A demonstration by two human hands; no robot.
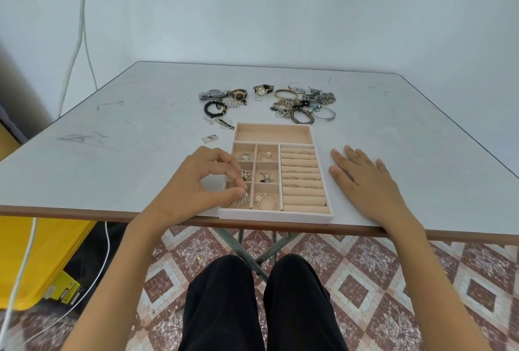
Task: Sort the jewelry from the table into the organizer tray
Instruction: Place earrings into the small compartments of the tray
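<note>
A beige organizer tray (274, 218) sits at the table's near edge, with small square compartments on the left, ring rolls on the right and a long bare compartment at the back. My left hand (202, 182) hovers over the near-left compartment, thumb and forefinger pinched on a spiky silver earring (242, 200). My right hand (365, 179) lies flat and open on the table just right of the tray. Other compartments hold pearl and silver earrings (266, 156). Beyond the tray lie loose watches (238, 94), a black bead bracelet (214, 108) and a tangled pile of bracelets and chains (303, 106).
A small card (210, 138) and tiny silver pieces (209, 120) lie left of the tray's far end. The white table (112, 159) ends at a brown front edge. A yellow bin (42, 260) and white cables stand on the floor at left.
</note>
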